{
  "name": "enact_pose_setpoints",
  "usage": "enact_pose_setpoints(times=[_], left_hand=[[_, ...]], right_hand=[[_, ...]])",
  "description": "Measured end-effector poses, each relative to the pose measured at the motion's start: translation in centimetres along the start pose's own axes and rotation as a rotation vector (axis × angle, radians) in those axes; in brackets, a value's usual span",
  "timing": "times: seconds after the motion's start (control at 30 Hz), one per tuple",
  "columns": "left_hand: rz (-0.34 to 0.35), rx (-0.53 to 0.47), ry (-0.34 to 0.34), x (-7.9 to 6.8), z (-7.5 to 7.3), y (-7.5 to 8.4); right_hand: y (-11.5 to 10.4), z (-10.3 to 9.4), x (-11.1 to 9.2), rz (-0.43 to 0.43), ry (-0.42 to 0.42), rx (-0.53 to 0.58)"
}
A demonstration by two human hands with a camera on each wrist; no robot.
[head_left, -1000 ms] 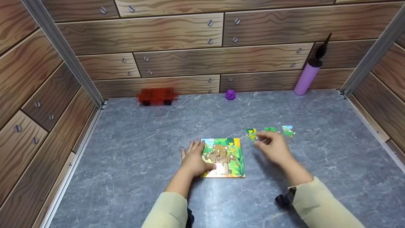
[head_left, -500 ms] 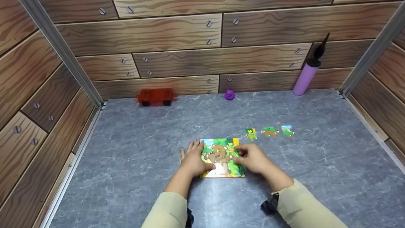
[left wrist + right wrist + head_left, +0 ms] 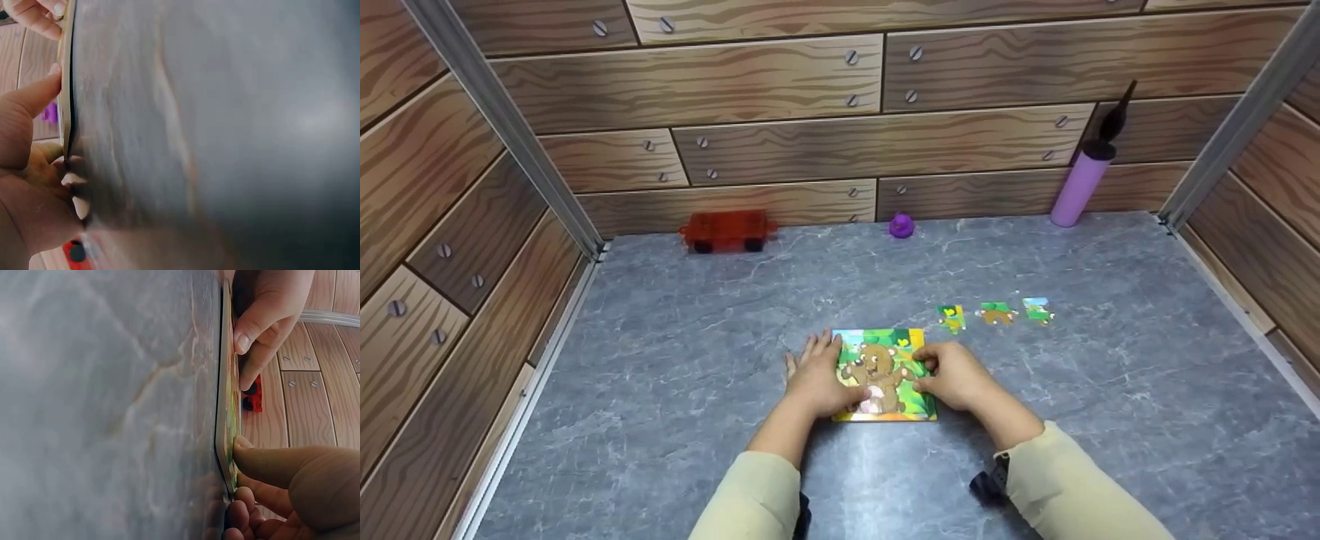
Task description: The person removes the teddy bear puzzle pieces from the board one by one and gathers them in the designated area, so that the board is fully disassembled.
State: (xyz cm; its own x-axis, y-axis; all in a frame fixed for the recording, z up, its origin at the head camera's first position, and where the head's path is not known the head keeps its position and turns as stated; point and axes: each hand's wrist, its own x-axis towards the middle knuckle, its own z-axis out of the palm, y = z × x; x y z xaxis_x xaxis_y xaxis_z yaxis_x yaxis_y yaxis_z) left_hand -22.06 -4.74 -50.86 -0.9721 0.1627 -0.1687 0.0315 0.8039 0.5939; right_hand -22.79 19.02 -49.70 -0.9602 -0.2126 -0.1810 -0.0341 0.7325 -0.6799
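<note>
A square bear jigsaw puzzle (image 3: 885,364) lies on the grey marbled surface, seen nearly edge-on in both wrist views. My left hand (image 3: 817,382) holds its left side, thumb over the picture and fingers along the edge. At the right side, my right hand (image 3: 956,375) grips the edge. In the right wrist view its thumb (image 3: 264,461) lies on the picture, with the other fingers bent at the edge. Behind the right hand lie three loose puzzle pieces: a yellow-and-green one (image 3: 952,319), a brown-and-green one (image 3: 997,313) and one with blue sky (image 3: 1038,310).
By the back wall stand a clear red toy wagon (image 3: 727,230), a purple rubber duck (image 3: 901,225) and a lilac hand pump (image 3: 1078,187) with a black nozzle. Wood-patterned panels (image 3: 780,142) enclose the grey table surface (image 3: 697,337) at the back and sides.
My right hand has moved left from beside the loose pieces to the puzzle's right edge. The left hand stays in place. The bright glare on the puzzle's lower part has faded.
</note>
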Motion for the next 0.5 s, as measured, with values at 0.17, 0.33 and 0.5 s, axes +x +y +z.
enact_pose_setpoints(times=[0.17, 0.33, 0.5], left_hand=[[-0.026, 0.108, 0.054, 0.1, 0.7, 1.0], [-0.081, 0.2, 0.1, 0.3, 1.4, 1.6], [-0.112, 0.189, 0.097, 0.5, 1.4, 1.9]], right_hand=[[0.2, 0.0, 0.2, -0.018, 0.019, -0.006], [0.1, 0.0, 0.3, -0.017, 0.016, -0.007], [0.1, 0.1, 0.3, -0.017, 0.023, 0.005]])
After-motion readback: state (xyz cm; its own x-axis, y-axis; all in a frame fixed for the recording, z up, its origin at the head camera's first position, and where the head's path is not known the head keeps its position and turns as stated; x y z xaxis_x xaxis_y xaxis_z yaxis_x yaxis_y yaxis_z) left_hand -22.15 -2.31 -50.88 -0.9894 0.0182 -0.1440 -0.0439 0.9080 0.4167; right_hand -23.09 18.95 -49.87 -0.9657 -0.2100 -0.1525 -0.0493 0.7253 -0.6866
